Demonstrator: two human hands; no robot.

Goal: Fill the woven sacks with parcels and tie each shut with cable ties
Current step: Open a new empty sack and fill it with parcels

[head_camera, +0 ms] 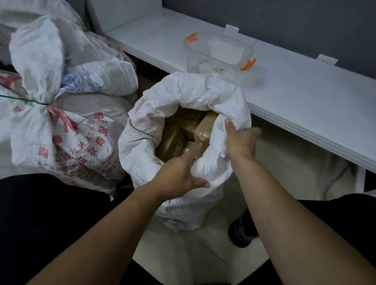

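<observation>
My left hand (177,174) and right hand (240,140) each grip the rolled rim of the open woven sack (144,145) standing on the floor beside the bench (312,108), probably to unroll it for tying. It is crumpled, white, packed with brown cardboard parcels (183,131).

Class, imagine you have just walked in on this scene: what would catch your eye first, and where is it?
First, the open sack in the middle, its rim rolled down over brown parcels, with the left hand and the right hand gripping its near and right rim. Left of it lies a tied sack with red print, cinched by a green tie. Behind, on the white shelf, stands a clear box with orange clips.
</observation>
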